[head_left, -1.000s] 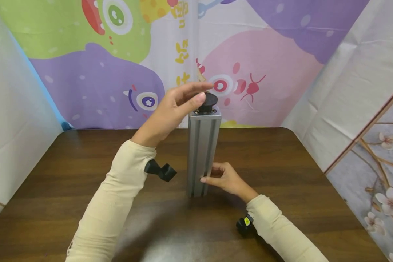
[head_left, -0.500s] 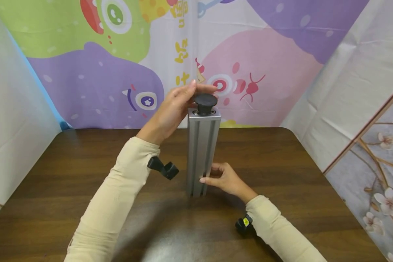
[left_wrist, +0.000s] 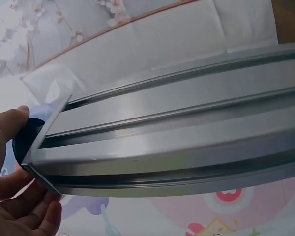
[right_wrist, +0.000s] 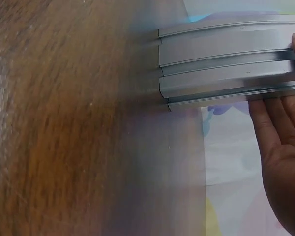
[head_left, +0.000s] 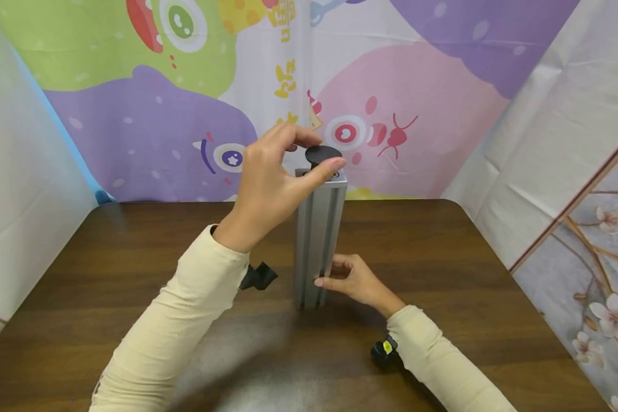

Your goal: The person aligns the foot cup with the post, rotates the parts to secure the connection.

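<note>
An aluminium extrusion profile (head_left: 316,246) stands upright on the table, with slots along its grey sides. A black levelling foot (head_left: 321,153), a round disc on a short stem, sits on its top end. My left hand (head_left: 268,180) pinches the disc's rim, thumb at the front and index finger behind; the left wrist view shows fingers either side of the foot (left_wrist: 27,140). Low on the profile my right hand (head_left: 360,280) grips it, thumb on the front face. In the right wrist view, its fingers (right_wrist: 268,123) reach behind the profile (right_wrist: 221,49).
The brown wooden table (head_left: 134,297) reaches back to a cartoon-printed curtain (head_left: 401,97). White sheets hang at both sides, and a blossom-patterned panel (head_left: 597,274) stands on the right. Black camera mounts (head_left: 384,350) are strapped to the sleeves.
My left hand swung its thumb behind the foot half a second ago, then brought it round to the disc's front right. The right hand and the profile stayed in place.
</note>
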Demonstrator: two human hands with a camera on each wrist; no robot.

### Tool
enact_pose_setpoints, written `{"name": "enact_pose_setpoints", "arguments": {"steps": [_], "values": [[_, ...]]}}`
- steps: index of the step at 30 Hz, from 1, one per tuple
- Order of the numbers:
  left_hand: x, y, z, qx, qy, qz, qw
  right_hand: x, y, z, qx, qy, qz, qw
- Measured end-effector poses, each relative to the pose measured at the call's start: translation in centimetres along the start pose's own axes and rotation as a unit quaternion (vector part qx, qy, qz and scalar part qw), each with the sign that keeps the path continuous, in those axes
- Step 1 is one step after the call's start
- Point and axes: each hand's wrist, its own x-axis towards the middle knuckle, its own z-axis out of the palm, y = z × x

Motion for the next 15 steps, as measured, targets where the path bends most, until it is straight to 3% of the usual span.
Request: {"name": "enact_pose_setpoints", "arguments": {"steps": [5, 7, 9, 10, 11, 13, 15], "values": [[0.1, 0.0, -0.5, -0.014, -0.023, -0.022, 0.9994, 0.2, -0.2, 0.5, -0.020, -0.002, 0.000, 1.000], [0.1, -0.1, -0.7, -0.039, -0.047, -0.042, 0.9973, 0.3, -0.3, 0.8, -0.024, 0.002, -0.004, 1.000], [0.3, -0.4, -1.1, -0.091, -0.088, -0.066, 0.9898, 0.5, -0.4, 0.9, -0.024, 0.007, -0.008, 1.000], [0.4, -0.6, -1.3, -0.125, -0.115, -0.082, 0.9820, 0.5, -0.4, 0.9, -0.024, 0.009, -0.007, 1.000], [0.5, -0.9, -1.5, -0.171, -0.146, -0.101, 0.9692, 0.5, -0.4, 0.9, -0.024, 0.010, -0.006, 1.000], [0.7, -1.6, -1.9, -0.254, -0.204, -0.133, 0.9359, 0.5, -0.4, 0.9, -0.022, 0.012, -0.005, 1.000], [0.8, -2.3, -2.0, -0.339, -0.245, -0.160, 0.8939, 0.5, -0.3, 0.9, -0.019, 0.013, -0.007, 1.000]]}}
